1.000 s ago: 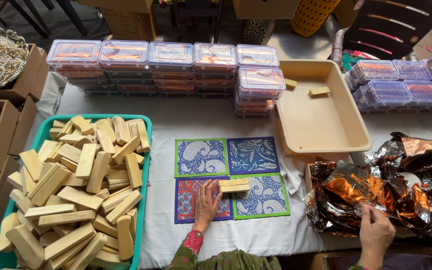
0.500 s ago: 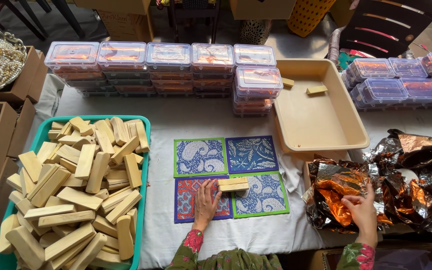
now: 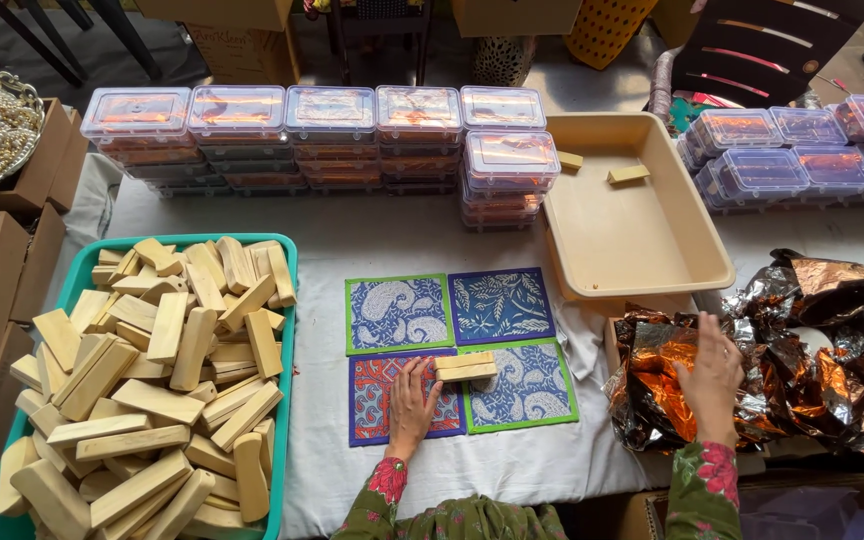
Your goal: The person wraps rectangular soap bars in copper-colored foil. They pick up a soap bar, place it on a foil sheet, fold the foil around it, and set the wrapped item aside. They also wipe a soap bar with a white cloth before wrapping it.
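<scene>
- The left hand [image 3: 410,400] lies flat, fingers stretched out and unclenched, on the red patterned cloth square [image 3: 404,396] near the table's front edge; its fingertips touch the end of a pale wooden block [image 3: 465,366] without gripping it.
- That block rests across the seam between the red square and the green-bordered square [image 3: 527,386] beside it.
- Behind them lie two more squares, one green-bordered [image 3: 398,312] and one blue [image 3: 501,305], the four packed edge to edge.
- The right hand [image 3: 712,378] rests with fingers spread and loose on crumpled copper foil sheets [image 3: 802,350] at the table's right front; it grasps nothing that can be seen.
- A teal tray [image 3: 287,300] heaped with wooden blocks fills the front left corner; a narrow strip of white tablecloth [image 3: 402,235] separates it from the squares.
- A beige tub [image 3: 642,270] holding two small blocks sits behind the foil, its near rim just above the hand.
- Stacked clear lidded boxes [image 3: 332,130] line the far edge, leaving a bare band of cloth between them and the squares.
</scene>
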